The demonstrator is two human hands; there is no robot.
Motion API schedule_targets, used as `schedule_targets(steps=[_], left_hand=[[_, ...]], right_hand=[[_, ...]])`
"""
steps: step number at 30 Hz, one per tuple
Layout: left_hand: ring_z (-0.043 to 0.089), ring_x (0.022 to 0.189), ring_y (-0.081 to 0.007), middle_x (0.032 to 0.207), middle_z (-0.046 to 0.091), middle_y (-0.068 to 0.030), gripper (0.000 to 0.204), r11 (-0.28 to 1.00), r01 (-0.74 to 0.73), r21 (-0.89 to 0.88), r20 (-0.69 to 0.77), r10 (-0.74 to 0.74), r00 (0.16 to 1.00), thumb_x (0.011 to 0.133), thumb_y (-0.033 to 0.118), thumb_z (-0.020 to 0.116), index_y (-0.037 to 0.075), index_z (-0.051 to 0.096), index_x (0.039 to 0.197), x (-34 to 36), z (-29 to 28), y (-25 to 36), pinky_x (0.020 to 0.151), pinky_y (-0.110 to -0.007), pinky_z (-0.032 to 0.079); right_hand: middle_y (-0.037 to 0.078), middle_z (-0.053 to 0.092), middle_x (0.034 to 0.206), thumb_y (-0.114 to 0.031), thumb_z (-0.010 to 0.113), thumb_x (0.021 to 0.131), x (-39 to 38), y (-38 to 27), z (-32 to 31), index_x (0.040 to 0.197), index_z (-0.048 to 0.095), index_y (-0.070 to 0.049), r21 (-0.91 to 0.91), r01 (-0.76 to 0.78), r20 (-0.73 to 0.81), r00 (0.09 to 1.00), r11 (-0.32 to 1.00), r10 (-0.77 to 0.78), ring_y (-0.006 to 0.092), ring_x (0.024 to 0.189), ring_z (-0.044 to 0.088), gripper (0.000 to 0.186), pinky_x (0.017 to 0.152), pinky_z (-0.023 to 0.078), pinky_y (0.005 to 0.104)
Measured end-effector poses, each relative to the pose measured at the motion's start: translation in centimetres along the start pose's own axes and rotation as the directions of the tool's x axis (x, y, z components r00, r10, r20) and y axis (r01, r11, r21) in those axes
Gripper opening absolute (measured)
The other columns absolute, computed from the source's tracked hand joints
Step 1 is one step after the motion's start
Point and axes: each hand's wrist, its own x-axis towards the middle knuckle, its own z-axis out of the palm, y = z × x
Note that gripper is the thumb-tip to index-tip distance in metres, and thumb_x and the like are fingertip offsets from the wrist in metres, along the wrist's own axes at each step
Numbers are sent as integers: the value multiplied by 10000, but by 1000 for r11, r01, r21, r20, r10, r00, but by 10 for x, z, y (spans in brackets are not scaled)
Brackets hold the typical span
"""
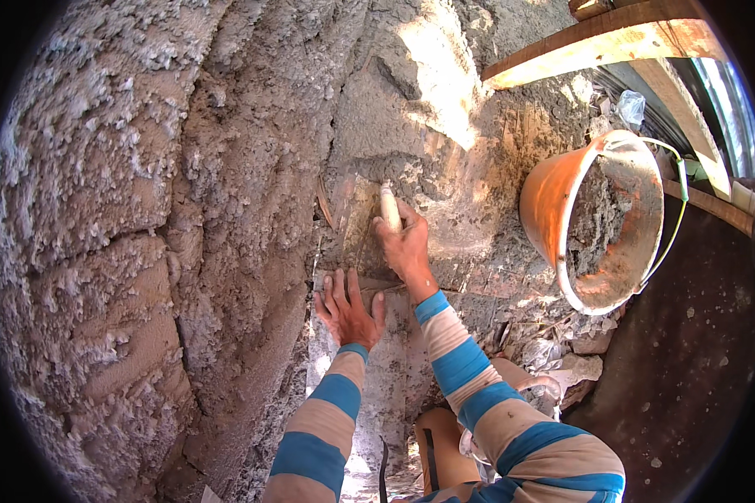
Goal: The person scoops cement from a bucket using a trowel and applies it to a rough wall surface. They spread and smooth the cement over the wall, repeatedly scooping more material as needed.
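A rough, grey mud-plastered wall (143, 210) fills the view. To the right sits an orange bucket (600, 218) holding wet mortar. The right hand (407, 243) grips a pale-handled trowel (389, 207), pressed against the wall's recess. Just below it, the left hand (348, 310) lies flat on the plaster, fingers spread wide, holding nothing.

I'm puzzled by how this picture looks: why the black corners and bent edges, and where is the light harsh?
Head view: the fisheye lens rounds the frame, leaving black corners and bowing the wooden plank. Sunlight burns out a patch of the mortar-covered wall; the left stretch lies in soft shade. The right hand, gripping a pale tool handle, the left hand and the orange bucket look sharp.
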Motion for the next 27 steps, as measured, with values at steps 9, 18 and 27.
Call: schedule_targets(steps=[9, 18, 27], left_hand=[[182, 1533, -356, 1622, 322, -134, 728, 1000, -13, -6, -31, 13, 999, 1004, 529, 522, 104, 370, 1575, 0, 0, 0, 1235, -614, 49], [176, 1530, -370, 1617, 324, -147, 714, 1000, -6, -7, -61, 5, 998, 1015, 529, 503, 106, 366, 1573, -4, 2, -2, 1228, -626, 50], [158, 1553, -357, 1639, 304, -168, 731, 1000, 9, 2, -18, -9, 1000, 1016, 537, 447, 92, 338, 1585, -3, 0, -3, 1242, -603, 50]], right_hand=[[136, 724, 1051, -107, 727, 853, 24, -21, 9, 1286, 640, 92, -163, 63, -43, 997, 985, -71, 185, 922, 658, 484, 857, 539, 346], [239, 716, 1142, -79, 753, 845, 27, -26, -13, 1302, 604, 121, 46, 15, 71, 997, 999, -18, 291, 1078, 683, 520, 982, 514, 382], [91, 715, 1073, -89, 753, 889, -37, -48, -52, 1344, 634, 53, 34, -127, 142, 982, 991, 121, 130, 930, 630, 491, 830, 535, 310]])
